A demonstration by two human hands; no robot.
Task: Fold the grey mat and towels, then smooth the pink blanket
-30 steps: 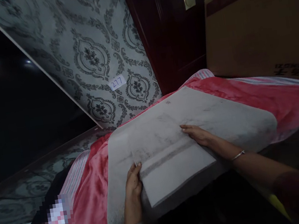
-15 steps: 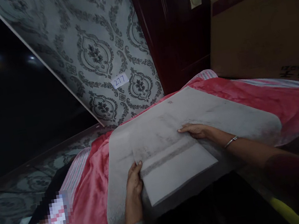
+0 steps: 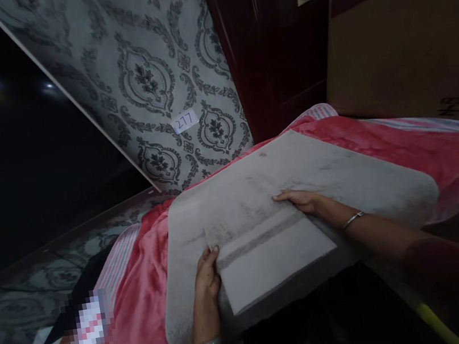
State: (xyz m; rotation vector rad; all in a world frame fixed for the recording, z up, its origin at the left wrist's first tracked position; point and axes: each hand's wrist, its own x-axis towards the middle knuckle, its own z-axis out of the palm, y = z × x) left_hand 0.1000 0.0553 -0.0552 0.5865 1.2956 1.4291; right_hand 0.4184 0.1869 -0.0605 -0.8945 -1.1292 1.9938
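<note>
A pale, flat rectangular piece with a darker grey band [image 3: 278, 265] lies tilted between my hands; whether it is a folded cloth, a board or a folder I cannot tell. My left hand [image 3: 206, 276] grips its left edge, thumb on top and the other fingers underneath or hidden. On the right edge, my right hand [image 3: 300, 200] holds it with the thumb stretched over the top face. Beneath it is a larger greyish-white marbled mat or board [image 3: 369, 180] with rounded corners.
A pink-red blanket [image 3: 132, 301] with striped edging spreads under the marbled surface. Behind stand a patterned wall with a "277" label [image 3: 184, 120] and a dark red door panel [image 3: 271, 45]. A cardboard box [image 3: 413, 47] is at right, a black screen [image 3: 37, 154] at left.
The view has shifted very slightly. Both hands keep the same hold on the banded piece, which stays in nearly the same place.
</note>
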